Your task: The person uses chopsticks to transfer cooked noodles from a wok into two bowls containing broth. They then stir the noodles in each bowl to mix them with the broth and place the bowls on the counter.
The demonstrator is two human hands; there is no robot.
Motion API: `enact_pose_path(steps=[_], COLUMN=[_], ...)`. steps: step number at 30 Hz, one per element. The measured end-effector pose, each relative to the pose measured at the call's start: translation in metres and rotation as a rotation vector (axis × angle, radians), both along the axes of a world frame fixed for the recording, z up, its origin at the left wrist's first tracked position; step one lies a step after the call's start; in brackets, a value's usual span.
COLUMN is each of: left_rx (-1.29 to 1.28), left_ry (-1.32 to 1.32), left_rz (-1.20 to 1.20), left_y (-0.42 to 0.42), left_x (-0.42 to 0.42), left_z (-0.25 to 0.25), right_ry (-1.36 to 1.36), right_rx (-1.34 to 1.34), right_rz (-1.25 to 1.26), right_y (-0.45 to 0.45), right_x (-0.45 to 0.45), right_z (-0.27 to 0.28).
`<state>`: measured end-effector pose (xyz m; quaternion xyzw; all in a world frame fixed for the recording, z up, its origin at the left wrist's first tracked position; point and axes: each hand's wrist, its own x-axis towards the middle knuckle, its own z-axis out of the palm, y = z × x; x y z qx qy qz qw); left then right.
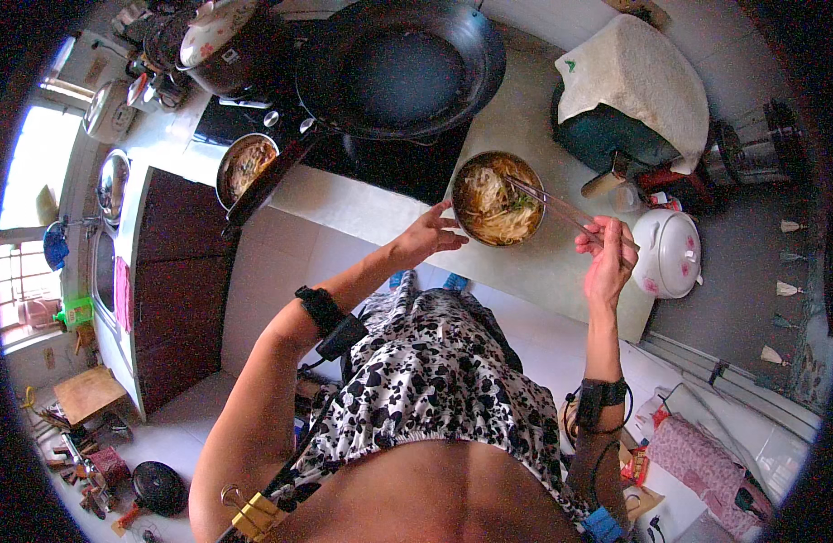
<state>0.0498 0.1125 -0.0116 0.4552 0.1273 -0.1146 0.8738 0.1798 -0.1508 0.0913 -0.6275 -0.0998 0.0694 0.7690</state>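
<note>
A metal bowl (533, 227) of noodles in brown broth stands on the countertop, right of the stove. In it lie pale noodles (510, 222) and some chopped greens. My right hand (608, 258) grips a pair of chopsticks (567, 214), whose tips reach into the noodles. At the bowl's left rim is my left hand (431, 237), fingers apart and holding nothing; whether its fingertips touch the rim I cannot tell.
A large black wok (410, 81) sits on the stove, its handle pointing toward me. Beside that handle stands a second bowl of food (250, 166). A cloth-draped dark container (627, 88), a cleaver (605, 178) and a white lidded pot (668, 254) are on the right.
</note>
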Motion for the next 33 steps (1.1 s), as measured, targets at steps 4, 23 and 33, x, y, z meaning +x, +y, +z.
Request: enact_pose_path(steps=[4, 23, 33], left_rx=[-0.015, -0.028, 0.015], left_ry=[0.021, 0.019, 0.032], left_rz=[-0.010, 0.014, 0.003], left_y=[-0.003, -0.007, -0.010], left_x=[0.001, 0.002, 0.003], left_z=[0.012, 0.009, 0.017], right_ry=[-0.081, -0.375, -0.611], right_rx=[-0.088, -0.609, -0.502], right_rz=[0.114, 0.398, 0.559], right_y=[0.026, 0.024, 0.029], right_x=[-0.006, -0.018, -0.047], right_z=[0.010, 0.063, 0.049])
